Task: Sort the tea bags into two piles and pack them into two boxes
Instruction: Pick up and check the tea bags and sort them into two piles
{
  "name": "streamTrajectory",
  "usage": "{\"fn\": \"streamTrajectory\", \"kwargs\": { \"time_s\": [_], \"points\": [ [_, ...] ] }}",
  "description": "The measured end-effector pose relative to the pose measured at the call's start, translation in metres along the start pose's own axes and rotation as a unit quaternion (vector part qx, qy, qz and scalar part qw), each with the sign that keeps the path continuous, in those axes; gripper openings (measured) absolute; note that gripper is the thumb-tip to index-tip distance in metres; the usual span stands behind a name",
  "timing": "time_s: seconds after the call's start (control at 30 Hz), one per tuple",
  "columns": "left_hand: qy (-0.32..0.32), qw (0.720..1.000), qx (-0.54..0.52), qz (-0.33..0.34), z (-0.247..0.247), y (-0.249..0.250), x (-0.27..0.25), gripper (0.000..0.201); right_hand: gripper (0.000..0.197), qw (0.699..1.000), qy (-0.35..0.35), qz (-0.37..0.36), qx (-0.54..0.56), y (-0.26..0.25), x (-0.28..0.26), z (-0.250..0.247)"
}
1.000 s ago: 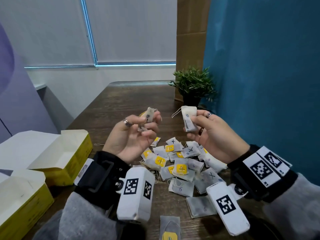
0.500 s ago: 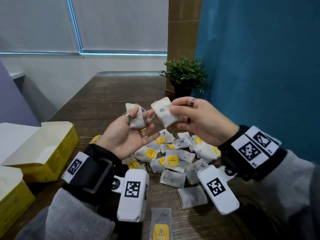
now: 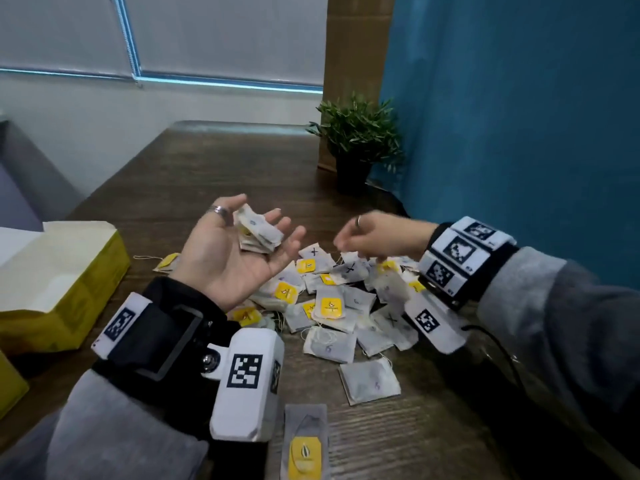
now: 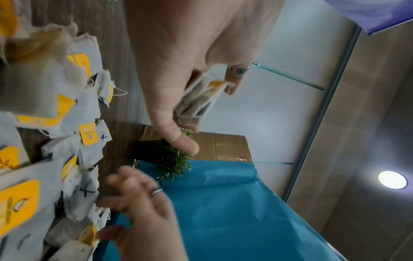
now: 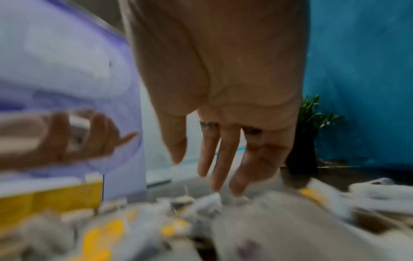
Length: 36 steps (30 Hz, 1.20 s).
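My left hand (image 3: 249, 237) is palm up above the table's middle, fingers spread. A small stack of tea bags (image 3: 258, 232) lies across its fingers; the left wrist view shows the stack (image 4: 201, 98) edge-on. My right hand (image 3: 349, 245) reaches down with straight fingers (image 5: 221, 167) to the far side of the loose tea bag pile (image 3: 332, 306) and holds nothing. Pile bags carry yellow tags, some marked with an x. An open yellow box (image 3: 69, 289) stands at the left, and a corner of a second box (image 3: 10, 389) shows nearer me.
A potted plant (image 3: 356, 143) stands at the back right beside a blue partition (image 3: 502, 133). One tagged bag (image 3: 304, 445) lies alone near the front edge, another (image 3: 166, 263) left of my left hand. The right wrist view is blurred.
The bag my right hand held now lies on the stack in my left hand. The left hand has opened palm up, and the right hand has dropped to the pile.
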<state>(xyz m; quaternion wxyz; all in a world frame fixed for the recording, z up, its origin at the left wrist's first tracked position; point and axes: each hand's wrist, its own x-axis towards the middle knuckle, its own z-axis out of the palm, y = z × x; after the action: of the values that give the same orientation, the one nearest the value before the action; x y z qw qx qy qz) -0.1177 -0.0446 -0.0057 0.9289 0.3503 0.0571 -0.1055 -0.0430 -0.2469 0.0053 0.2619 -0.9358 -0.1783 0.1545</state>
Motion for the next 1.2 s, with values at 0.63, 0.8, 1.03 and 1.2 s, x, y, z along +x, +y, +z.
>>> {"fn": "streamTrajectory", "kwargs": {
  "time_s": [0.63,0.8,1.03,1.2],
  "points": [
    [-0.032,0.988,0.153,-0.020,0.010,-0.014,-0.009,0.050,0.019,0.928,0.068,-0.145,0.336,-0.041,-0.025,0.004],
    [-0.077,0.988,0.131,0.006,0.011,-0.020,-0.008,0.035,0.015,0.946,-0.010,-0.173,0.276,-0.051,-0.035,0.010],
    [-0.021,0.995,0.094,0.015,0.007,-0.016,-0.005,0.026,0.013,0.997,0.046,-0.066,0.020,0.007,-0.034,-0.021],
    [0.005,0.998,0.054,0.029,0.007,-0.012,-0.006,0.022,0.022,0.973,-0.059,0.002,-0.221,0.041,-0.041,-0.006]
  ]
}}
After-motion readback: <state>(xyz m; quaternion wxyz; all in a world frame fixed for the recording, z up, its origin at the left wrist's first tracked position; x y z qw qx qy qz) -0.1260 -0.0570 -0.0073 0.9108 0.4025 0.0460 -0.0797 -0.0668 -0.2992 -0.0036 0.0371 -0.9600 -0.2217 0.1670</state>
